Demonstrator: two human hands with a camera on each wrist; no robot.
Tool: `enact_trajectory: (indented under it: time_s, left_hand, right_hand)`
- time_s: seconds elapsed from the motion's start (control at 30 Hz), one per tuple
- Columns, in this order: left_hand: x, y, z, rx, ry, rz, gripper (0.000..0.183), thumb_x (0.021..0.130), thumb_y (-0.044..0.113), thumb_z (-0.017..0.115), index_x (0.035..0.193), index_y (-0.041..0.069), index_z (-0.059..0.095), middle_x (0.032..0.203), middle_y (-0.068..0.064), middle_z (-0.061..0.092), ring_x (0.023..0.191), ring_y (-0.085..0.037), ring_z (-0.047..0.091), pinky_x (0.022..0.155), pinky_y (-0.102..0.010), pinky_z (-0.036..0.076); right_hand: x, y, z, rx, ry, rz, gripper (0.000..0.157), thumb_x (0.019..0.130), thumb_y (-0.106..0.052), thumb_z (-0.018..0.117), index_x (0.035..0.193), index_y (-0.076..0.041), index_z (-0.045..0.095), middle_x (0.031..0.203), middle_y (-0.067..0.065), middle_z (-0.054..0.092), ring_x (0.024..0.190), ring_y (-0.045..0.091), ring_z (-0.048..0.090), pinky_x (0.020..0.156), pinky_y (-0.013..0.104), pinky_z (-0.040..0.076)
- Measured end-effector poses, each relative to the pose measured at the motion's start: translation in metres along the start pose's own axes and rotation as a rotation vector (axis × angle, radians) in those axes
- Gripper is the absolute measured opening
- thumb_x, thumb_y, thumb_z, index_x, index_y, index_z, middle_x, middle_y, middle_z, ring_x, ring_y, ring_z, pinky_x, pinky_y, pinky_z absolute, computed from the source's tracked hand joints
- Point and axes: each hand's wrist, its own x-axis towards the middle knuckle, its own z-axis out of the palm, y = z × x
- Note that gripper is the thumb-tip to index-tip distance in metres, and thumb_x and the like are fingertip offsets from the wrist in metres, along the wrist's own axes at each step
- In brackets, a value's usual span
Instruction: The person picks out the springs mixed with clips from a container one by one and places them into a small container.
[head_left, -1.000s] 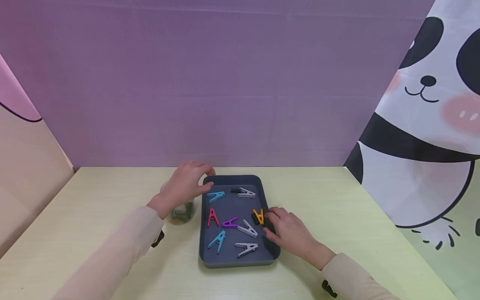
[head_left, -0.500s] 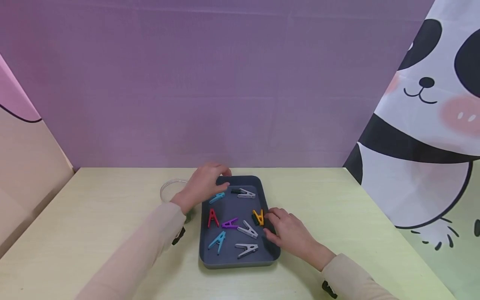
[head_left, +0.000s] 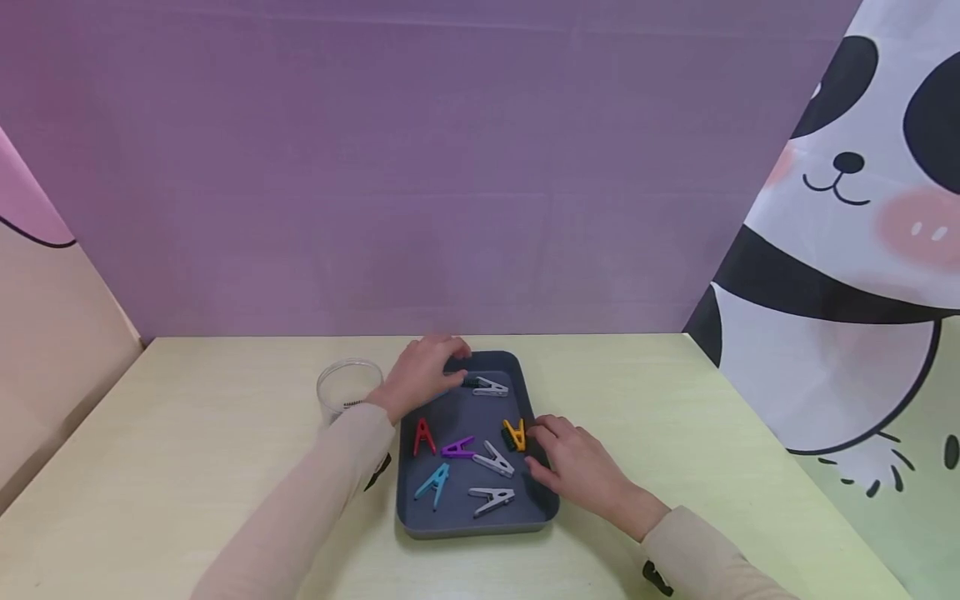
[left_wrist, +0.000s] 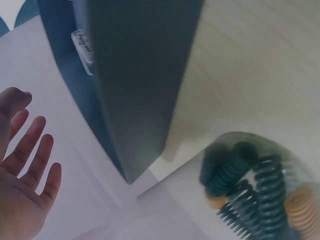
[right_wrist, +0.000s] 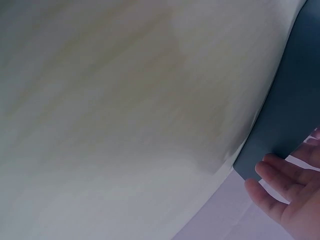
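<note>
A dark grey tray (head_left: pixel 540 517) holds several plastic clips, among them a red clip (head_left: pixel 423 437), a purple clip (head_left: pixel 457 448) and a light blue clip (head_left: pixel 432 485). My left hand (head_left: pixel 423 375) is over the tray's far left corner, fingers spread. Close to its thumb lies a grey clip (head_left: pixel 491 387) with a small black spring (head_left: pixel 470 382) beside it. In the left wrist view the palm shows with nothing in it. My right hand (head_left: pixel 581 467) rests at the tray's right wall, fingertips on the wall, near a yellow clip (head_left: pixel 517 433) and a dark spring (head_left: pixel 507 439).
Left of the tray stands a clear round jar (head_left: pixel 348 362), partly behind the left forearm. Inside it are several dark green coil springs (left_wrist: pixel 270 185) and orange ones (left_wrist: pixel 302 207). A purple backdrop (head_left: pixel 420 167) rises along the far edge of the pale table (head_left: pixel 225 433).
My left hand has moved right from beside the jar to over the tray's far end, covering the far light blue clip. The jar's rim has come into view. My right hand stays put.
</note>
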Motion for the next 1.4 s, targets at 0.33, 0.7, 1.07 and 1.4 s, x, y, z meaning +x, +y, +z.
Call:
enact_trajectory:
  time_s: [0.33,0.7,1.07,1.4]
  left_hand:
    - [0.001,-0.003,0.018,0.144,-0.029,-0.015,0.026,0.083,0.028,0.065,0.107,0.018,0.063,0.105,0.001,0.063,0.101,-0.020,0.054,0.088,-0.040,0.043]
    - [0.002,-0.009,0.032,0.197,-0.051,-0.036,0.024,0.082,0.029,0.066,0.104,0.019,0.062,0.103,0.000,0.062,0.097,-0.021,0.054,0.086,-0.041,0.043]
    - [0.004,-0.012,0.041,0.182,-0.065,-0.033,0.027,0.082,0.027,0.067,0.106,0.018,0.062,0.106,-0.001,0.063,0.097,-0.021,0.055,0.091,-0.042,0.042]
    - [0.006,-0.014,0.050,0.185,-0.097,-0.054,0.028,0.082,0.026,0.066,0.109,0.018,0.061,0.109,-0.001,0.063,0.103,-0.021,0.054,0.093,-0.041,0.040]
  right_hand:
    - [-0.001,0.000,0.000,0.004,0.012,-0.011,0.036,0.080,-0.031,0.065,0.103,-0.004,0.062,0.107,0.009,0.060,0.096,0.021,0.058,0.075,0.034,0.051]
    - [-0.001,-0.001,-0.001,0.007,-0.010,0.007,0.036,0.080,-0.031,0.065,0.104,-0.004,0.062,0.108,0.009,0.059,0.096,0.020,0.057,0.076,0.034,0.051]
    - [-0.001,-0.001,-0.001,-0.001,-0.029,0.014,0.038,0.080,-0.032,0.065,0.105,-0.005,0.062,0.109,0.009,0.059,0.097,0.020,0.057,0.077,0.033,0.051]
    - [-0.002,-0.001,-0.002,0.000,-0.019,0.009,0.036,0.080,-0.031,0.066,0.104,-0.005,0.062,0.108,0.009,0.060,0.096,0.020,0.057,0.076,0.034,0.051]
